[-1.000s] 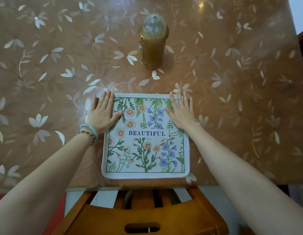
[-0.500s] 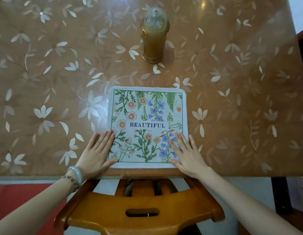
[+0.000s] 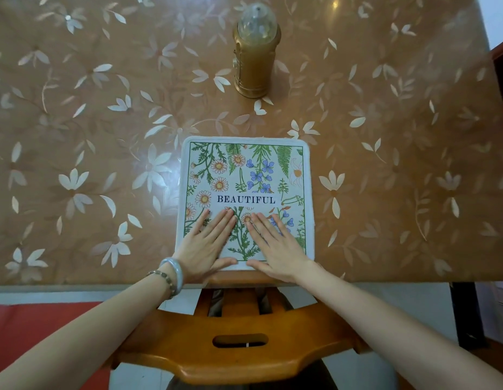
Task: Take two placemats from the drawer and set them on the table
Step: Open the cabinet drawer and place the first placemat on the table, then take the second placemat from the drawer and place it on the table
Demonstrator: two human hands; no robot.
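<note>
The table (image 3: 76, 122) in front of me wears a glossy brown cover printed with pale flowers and leaves, and its near edge runs just past my wrists. On my left wrist sit a pale bangle (image 3: 175, 270) and a beaded bracelet (image 3: 160, 275) side by side. My left hand (image 3: 206, 243) lies flat and open, fingers together and pointing away from me, pressing on the lower left part of the placemat (image 3: 246, 175), with the thumb stretched along its near border. The placemat is a square one, white-edged, with green stems, orange daisies, blue flowers and the word BEAUTIFUL across its middle; it lies flat on the table, its near edge close to the table's edge. My right hand (image 3: 277, 246) rests the same way on the lower right part, palm down, fingers spread out flat, gripping nothing. The two hands are near each other but not touching. Beyond the placemat, well apart from it, stands a gold lantern (image 3: 256, 54) with a clear domed top. Below the table edge, between my forearms, is the curved wooden back of a chair (image 3: 236, 358)
</note>
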